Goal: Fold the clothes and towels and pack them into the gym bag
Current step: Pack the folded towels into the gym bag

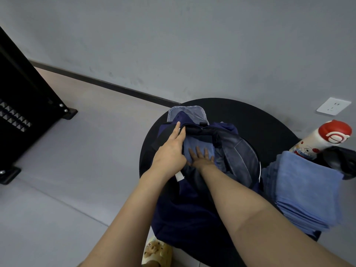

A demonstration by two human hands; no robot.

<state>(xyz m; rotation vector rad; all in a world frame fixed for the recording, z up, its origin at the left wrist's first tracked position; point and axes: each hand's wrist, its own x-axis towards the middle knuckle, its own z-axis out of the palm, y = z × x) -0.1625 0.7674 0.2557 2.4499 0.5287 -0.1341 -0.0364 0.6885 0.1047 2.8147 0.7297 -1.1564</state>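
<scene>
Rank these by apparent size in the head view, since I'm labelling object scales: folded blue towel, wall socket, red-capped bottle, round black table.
1. round black table
2. folded blue towel
3. red-capped bottle
4. wall socket

Wide-angle distortion near the edge makes true sizes unsure.

On the round black surface point(250, 116) stands an open navy gym bag point(185, 209). The left hand point(171, 149) grips the bag's rim, while the right hand point(202, 157) presses flat on a folded blue garment point(198, 143) inside the bag. Just right of the bag lie folded blue towels point(304, 189), with a red-capped bottle point(323, 139) behind them.
</scene>
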